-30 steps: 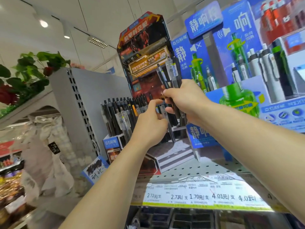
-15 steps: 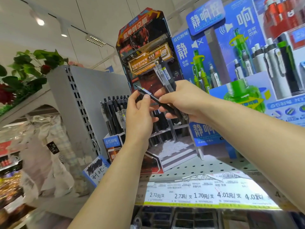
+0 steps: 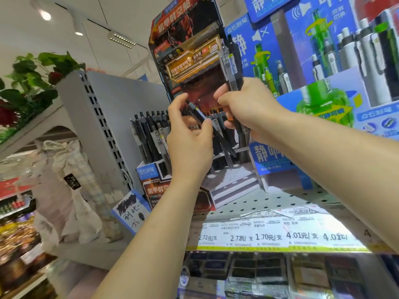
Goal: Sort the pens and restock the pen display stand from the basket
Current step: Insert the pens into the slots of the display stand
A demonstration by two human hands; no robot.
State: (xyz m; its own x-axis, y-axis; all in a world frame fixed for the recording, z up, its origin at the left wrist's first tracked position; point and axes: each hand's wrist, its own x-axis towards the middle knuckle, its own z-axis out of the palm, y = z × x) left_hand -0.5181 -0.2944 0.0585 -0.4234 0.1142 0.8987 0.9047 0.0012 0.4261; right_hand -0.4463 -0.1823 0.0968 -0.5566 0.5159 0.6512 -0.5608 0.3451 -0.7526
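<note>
Pens stand bunched in the right hand at frame centre, fingers curled round them, forearm reaching in from the lower right. Left hand is raised beside it, its thumb and fingertips pinching one tilted black pen before the stand, where more pens sit.

White ceiling with track spotlights, grey perforated shelf panel, pegboard shelf, price strip.
</note>
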